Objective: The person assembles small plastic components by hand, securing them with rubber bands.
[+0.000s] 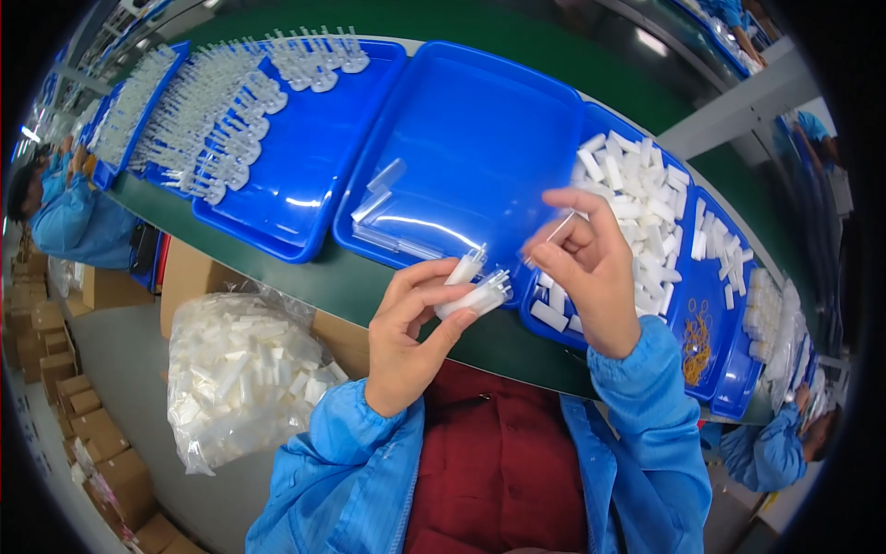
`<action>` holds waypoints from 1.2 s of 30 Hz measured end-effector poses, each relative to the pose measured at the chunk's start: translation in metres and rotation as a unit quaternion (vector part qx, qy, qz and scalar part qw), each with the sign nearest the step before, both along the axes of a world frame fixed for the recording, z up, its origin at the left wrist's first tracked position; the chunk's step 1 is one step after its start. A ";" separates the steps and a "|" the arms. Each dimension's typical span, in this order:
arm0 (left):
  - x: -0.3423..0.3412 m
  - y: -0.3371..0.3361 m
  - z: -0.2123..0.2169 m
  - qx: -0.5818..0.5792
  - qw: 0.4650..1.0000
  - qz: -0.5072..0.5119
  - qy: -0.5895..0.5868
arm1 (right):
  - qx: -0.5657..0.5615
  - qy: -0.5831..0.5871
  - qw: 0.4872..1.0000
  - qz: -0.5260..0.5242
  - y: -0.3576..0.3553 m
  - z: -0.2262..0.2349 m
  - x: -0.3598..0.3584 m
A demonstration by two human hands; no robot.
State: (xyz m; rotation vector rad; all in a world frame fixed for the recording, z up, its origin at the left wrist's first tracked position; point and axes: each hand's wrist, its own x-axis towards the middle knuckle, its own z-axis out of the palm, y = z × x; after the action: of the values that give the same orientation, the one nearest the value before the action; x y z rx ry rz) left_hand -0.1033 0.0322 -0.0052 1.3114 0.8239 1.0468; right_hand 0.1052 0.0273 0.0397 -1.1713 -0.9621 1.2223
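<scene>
My left hand holds two small white tube-shaped pieces with clear tips, just in front of a blue tray. My right hand is raised beside them and pinches a thin clear pin-like part between thumb and fingertips. The blue tray behind my hands holds a few clear plastic bags. Right of my right hand, another blue tray is heaped with white tube pieces.
Blue trays with rows of clear parts run along the green bench to the left. A clear bag of white pieces sits on cardboard boxes at lower left. Other people in blue coats work at far left and lower right.
</scene>
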 end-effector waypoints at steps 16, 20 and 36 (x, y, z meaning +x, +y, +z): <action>0.033 -0.011 0.000 -0.021 0.998 -0.057 -0.013 | 0.024 -0.071 0.994 -0.083 -0.047 -0.037 0.010; 0.033 -0.012 -0.001 -0.023 0.998 -0.061 -0.009 | -0.007 -0.065 0.993 -0.100 -0.052 -0.038 0.006; 0.041 -0.018 0.001 0.037 0.995 -0.049 0.083 | 0.015 -0.074 0.992 -0.102 -0.063 -0.043 0.015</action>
State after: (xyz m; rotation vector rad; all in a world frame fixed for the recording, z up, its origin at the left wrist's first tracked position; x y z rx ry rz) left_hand -0.0625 0.0137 -0.0046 1.5029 0.8428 0.9066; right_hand 0.1200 -0.0358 -0.0030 -1.3173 -0.9410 0.9663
